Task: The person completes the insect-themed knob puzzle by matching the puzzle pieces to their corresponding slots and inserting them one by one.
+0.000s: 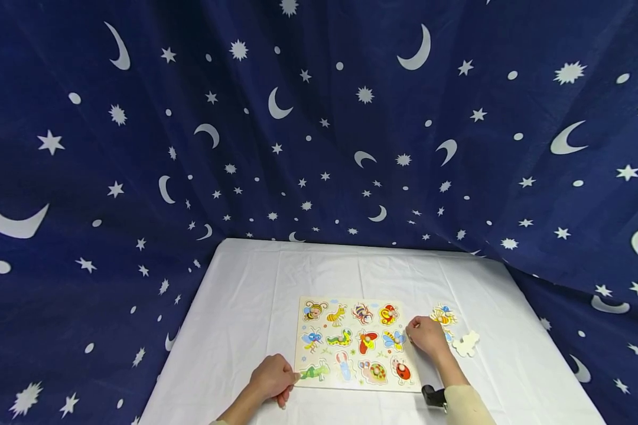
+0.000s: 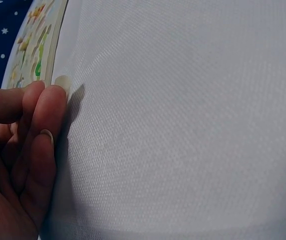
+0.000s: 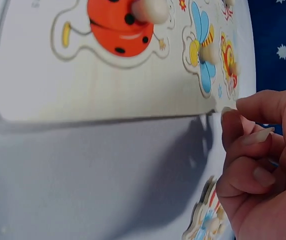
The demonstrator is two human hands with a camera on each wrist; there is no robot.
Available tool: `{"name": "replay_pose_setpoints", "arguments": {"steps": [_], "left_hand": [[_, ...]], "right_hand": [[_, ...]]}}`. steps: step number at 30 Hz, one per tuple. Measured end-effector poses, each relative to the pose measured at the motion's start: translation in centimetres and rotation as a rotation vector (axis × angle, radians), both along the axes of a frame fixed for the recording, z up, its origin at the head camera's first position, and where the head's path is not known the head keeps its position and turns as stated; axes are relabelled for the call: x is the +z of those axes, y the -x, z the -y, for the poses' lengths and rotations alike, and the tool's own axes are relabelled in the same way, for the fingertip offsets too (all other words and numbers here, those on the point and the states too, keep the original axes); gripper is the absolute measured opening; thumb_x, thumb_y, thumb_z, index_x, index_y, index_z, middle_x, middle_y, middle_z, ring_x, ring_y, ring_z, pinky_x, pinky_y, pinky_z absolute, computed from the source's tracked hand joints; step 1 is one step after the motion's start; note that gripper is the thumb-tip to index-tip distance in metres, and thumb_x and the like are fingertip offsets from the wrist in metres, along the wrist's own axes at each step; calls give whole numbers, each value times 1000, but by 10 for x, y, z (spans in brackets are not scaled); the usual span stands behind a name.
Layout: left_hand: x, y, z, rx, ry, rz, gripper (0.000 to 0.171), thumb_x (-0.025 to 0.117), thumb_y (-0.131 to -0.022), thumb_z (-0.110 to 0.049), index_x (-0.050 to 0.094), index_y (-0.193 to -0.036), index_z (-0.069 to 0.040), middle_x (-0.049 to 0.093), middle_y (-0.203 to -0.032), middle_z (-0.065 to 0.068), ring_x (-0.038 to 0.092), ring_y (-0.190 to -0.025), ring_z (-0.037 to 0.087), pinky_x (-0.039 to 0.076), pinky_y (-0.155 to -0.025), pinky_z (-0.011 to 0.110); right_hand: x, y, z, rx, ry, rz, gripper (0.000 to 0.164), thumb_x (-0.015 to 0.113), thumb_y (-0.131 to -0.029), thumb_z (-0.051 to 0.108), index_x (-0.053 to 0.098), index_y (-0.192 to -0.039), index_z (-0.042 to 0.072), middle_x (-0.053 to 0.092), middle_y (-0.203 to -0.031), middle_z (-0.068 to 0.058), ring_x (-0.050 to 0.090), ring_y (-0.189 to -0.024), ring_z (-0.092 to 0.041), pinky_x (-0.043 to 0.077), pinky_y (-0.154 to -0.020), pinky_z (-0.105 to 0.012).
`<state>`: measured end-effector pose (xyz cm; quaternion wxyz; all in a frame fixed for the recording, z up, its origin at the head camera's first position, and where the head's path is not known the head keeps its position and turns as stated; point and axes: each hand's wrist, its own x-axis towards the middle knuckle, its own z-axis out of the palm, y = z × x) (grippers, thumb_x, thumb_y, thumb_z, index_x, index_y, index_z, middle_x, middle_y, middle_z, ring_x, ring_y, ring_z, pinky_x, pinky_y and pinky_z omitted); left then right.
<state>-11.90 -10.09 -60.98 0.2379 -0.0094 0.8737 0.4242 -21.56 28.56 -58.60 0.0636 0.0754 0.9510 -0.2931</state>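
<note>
A wooden peg puzzle board (image 1: 351, 385) printed with insects lies on the white cloth between both hands. Insect pieces with round knobs sit in it, among them a ladybug piece (image 3: 118, 25) and a blue-winged insect piece (image 3: 200, 50). At the near left corner, beside the green insect picture (image 1: 315, 370), my left hand (image 1: 272, 376) pinches the board's edge with its fingers curled. My right hand (image 1: 426, 335) holds the right edge between thumb and index finger, the other fingers folded in. The undersides of these grips are hidden.
Right of the board, loose insect pieces (image 1: 444, 315) lie in an overlapping group, next to a pale piece (image 1: 466, 343) showing no picture. A black wrist device (image 1: 433, 395) shows at the right sleeve. A dark blue curtain (image 1: 319, 118) with moons and stars surrounds the table (image 1: 244, 295).
</note>
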Motion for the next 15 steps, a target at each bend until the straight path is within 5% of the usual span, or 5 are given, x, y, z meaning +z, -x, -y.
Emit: {"name": "replay_pose_setpoints", "arguments": {"steps": [15], "left_hand": [[1,0,1,3,14,3,32,63,-84,-26,59,-55,-11,54,-40,-3,55,-32,11,35,-32,21]], "right_hand": [[2,-9,-27,-88,-176,-64,9,53,-77,13,58,-73,7,59,-67,-9,53,-62,-25,37,-52,-35]]}}
